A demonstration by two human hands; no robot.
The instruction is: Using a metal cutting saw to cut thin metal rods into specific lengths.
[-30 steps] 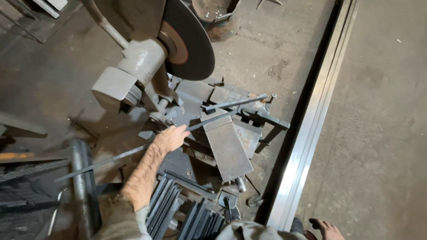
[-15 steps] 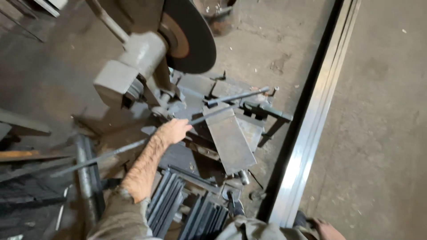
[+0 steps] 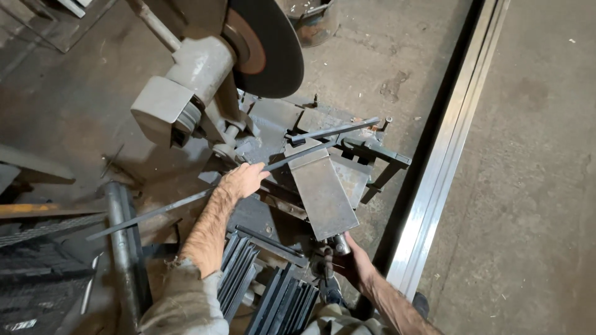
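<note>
My left hand (image 3: 241, 180) grips a long thin steel bar (image 3: 155, 212) that lies across the bed of a chop saw. The bar runs from lower left up to the vise (image 3: 323, 186) under the raised abrasive disc (image 3: 267, 46). My right hand (image 3: 349, 259) is closed around the vise screw handle (image 3: 339, 244) at the near end of the saw. The saw's grey motor housing (image 3: 180, 87) is tilted up at the upper left.
Bundles of dark cut steel strips (image 3: 267, 285) lie just in front of me. A thick steel pipe (image 3: 121, 248) and mesh lie at the left. Long bright metal profiles (image 3: 447, 161) run diagonally along the concrete floor at the right. A bucket (image 3: 313, 22) stands behind the saw.
My right hand has come up from the lower edge and taken hold of the vise handle. My left hand stays on the bar.
</note>
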